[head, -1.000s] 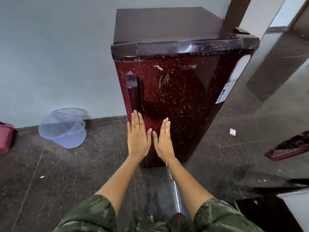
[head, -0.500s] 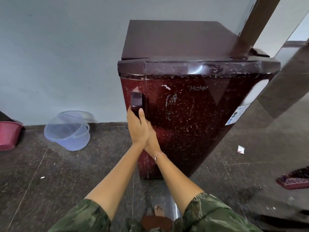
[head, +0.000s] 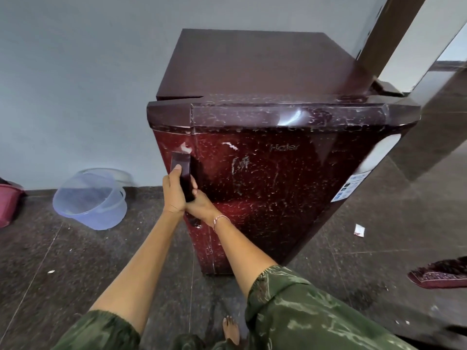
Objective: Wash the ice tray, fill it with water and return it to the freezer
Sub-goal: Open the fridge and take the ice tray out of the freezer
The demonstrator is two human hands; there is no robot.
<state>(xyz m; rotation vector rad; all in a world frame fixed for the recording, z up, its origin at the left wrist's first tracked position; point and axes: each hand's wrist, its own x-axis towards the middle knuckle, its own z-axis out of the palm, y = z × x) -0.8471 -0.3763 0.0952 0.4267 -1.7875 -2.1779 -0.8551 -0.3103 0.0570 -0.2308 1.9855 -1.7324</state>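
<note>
First, left hand [head: 173,195]: clamped round the dark handle [head: 180,159] at the left edge of the door as seen, thumb laid up along the handle's front.
Right hand [head: 201,207]: just under and behind the left hand and touching it, fingers curled round the handle's lower part; a thin bracelet [head: 221,219] circles the wrist.
Arms: two bare forearms reach forward out of loose green patterned sleeves [head: 303,311] and meet at the handle.
Fridge [head: 273,193]: a low single-door unit in dark red, flecked with pale marks and white scuffs. It stands on the floor with its back near the wall. Haier lettering [head: 284,147] is on the door, and a sticker [head: 351,185] is at its right edge. Whether the door has parted from the cabinet cannot be told.
Floor [head: 75,269]: dark speckled stone in large slabs with thin joints, glossy on the right.
Wall [head: 75,84]: plain pale grey, with a dark skirting strip at its foot.
Door frame [head: 394,29]: a brown post rising behind the fridge's right rear corner.
Tub [head: 88,200]: translucent bluish plastic, tilted on the floor by the wall, left of the fridge and apart from it.
Basin [head: 7,203]: pinkish red, cut off by the left edge.
Paper scrap [head: 359,229]: small and white, on the floor right of the fridge.
Mat [head: 439,275]: dark red and patterned, at the right edge.
Foot [head: 231,329]: bare, at the bottom between the sleeves.
In the way: the two hands cover the handle's lower half.
</note>
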